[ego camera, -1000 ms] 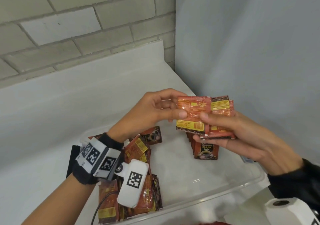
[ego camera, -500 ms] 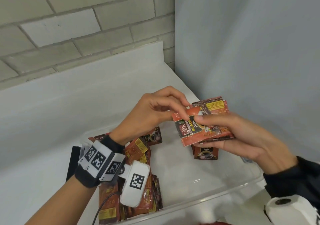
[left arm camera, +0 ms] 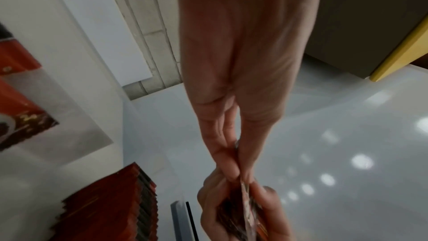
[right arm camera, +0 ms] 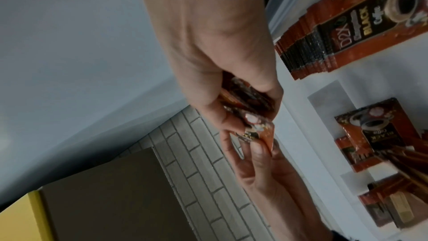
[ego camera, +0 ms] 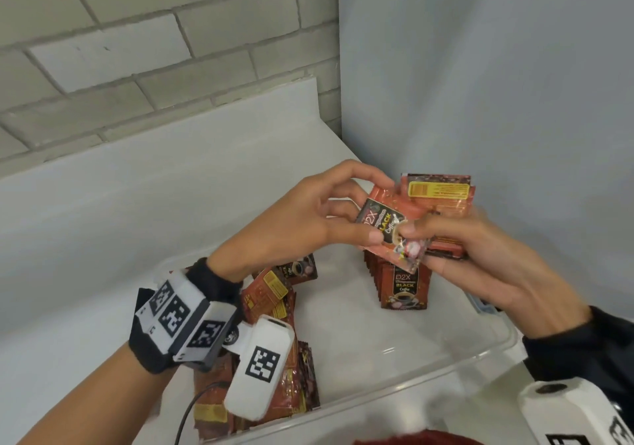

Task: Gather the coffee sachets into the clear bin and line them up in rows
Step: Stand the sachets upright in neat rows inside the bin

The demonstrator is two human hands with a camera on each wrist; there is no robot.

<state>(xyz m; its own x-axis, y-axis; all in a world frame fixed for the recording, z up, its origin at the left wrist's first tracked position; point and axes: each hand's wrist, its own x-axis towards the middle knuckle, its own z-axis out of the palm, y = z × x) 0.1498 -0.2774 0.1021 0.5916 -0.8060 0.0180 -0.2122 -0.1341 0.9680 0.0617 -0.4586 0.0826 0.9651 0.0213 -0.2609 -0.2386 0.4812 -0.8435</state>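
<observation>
Above the clear bin (ego camera: 494, 352), both hands meet over a small bundle of coffee sachets. From the head view, the left hand (ego camera: 295, 225) pinches one sachet (ego camera: 384, 225) by its edge between thumb and fingertips, front face up and tilted, with "D2X BLACK Coffee" readable. The right hand (ego camera: 480, 259) curls its fingers around the bundle (ego camera: 442, 201) behind, thumb pressing on the front sachet; the bundle's top sachet shows a yellow label on its back.

Only the head view shows the whole layout: a neat row of upright sachets (ego camera: 401, 283) stands at the bin's far right part, directly beneath the hands, while a loose heap (ego camera: 274, 297) lies at the left side, partly hidden by the wrist-worn camera.

Seen from the left wrist, the sachet appears edge-on, squeezed between thumb and fingertips (left arm camera: 231, 168), with the right hand (left arm camera: 245, 212) cupped beyond and the row (left arm camera: 129, 199) as a stepped red stack.

Seen from the right wrist, the row's front print (right arm camera: 361, 17) is sharp, the heap (right arm camera: 379, 144) lies farther along the bin floor, and a cardboard box (right arm camera: 104, 199) with a yellow edge shows by the brick wall (right arm camera: 208, 162).
</observation>
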